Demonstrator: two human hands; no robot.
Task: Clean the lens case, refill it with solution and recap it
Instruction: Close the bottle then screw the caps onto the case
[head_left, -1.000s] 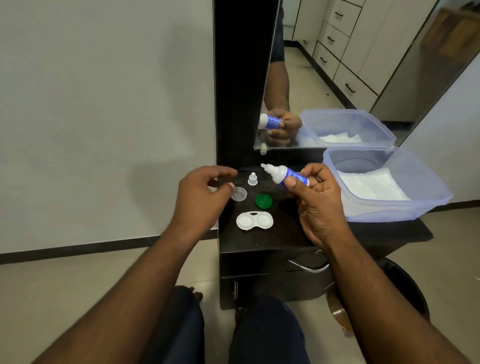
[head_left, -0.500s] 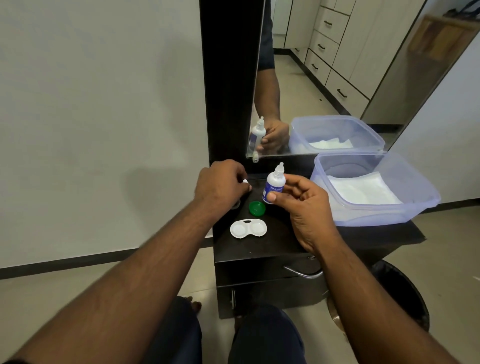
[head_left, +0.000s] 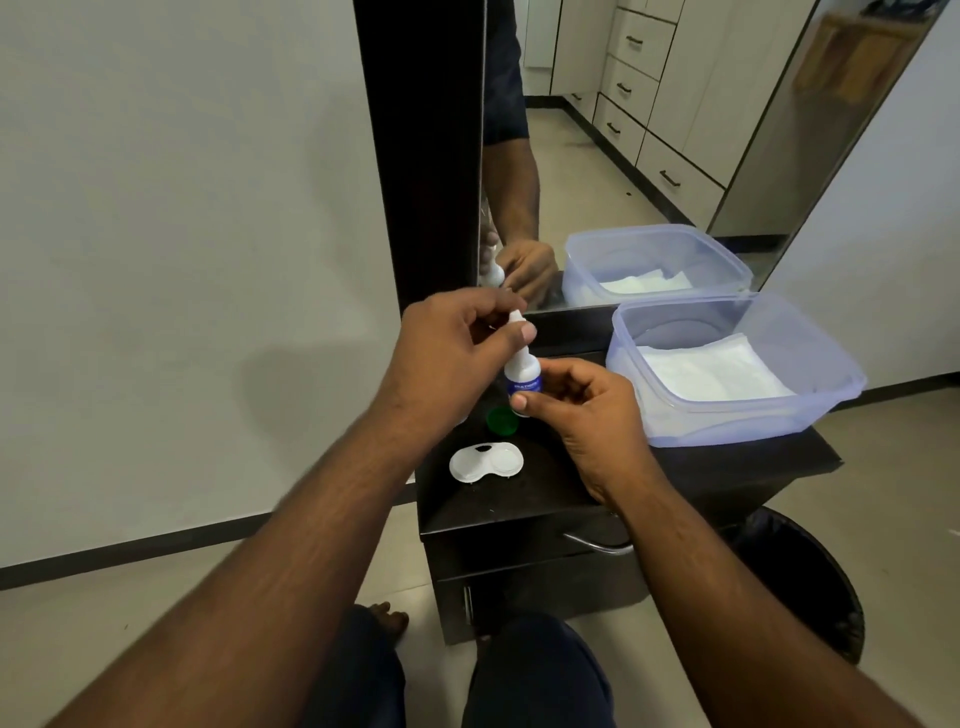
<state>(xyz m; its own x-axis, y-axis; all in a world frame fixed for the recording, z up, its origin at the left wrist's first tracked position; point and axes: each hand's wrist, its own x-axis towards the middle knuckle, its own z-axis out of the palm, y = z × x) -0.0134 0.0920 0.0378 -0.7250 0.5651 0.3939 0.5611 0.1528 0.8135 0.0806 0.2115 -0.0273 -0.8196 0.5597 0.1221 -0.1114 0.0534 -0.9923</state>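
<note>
While the person's knees show at the bottom edge, a dark cabinet with a metal drawer handle (head_left: 597, 543) stands just beyond them, and a black bin (head_left: 810, 577) sits on the floor to its right. On the cabinet's dark surface (head_left: 519, 493), near the front left, lies the white lens case (head_left: 485, 461), open, both wells facing up and uncapped; a small dark mark shows at the far rim of its left well. Just behind it rests a green cap (head_left: 501, 421), partly hidden by the hands.

Above the cap, both hands meet on a small white bottle (head_left: 522, 371) with a blue label, held upright off the surface. The right hand (head_left: 587, 410) grips its body, thumb across the lower front and fingers curled round the back. The left hand (head_left: 447, 348) pinches the white tip cap (head_left: 516, 317) at the bottle's top between thumb and curled fingers; whether that cap is seated or loose cannot be told.

Further right on the surface sits a clear plastic tub (head_left: 831, 395) with folded white tissue (head_left: 717, 369) lying inside. Behind everything a mirror (head_left: 623, 156) in a dark frame reflects the hands, the bottle, the tub and a row of drawers.
</note>
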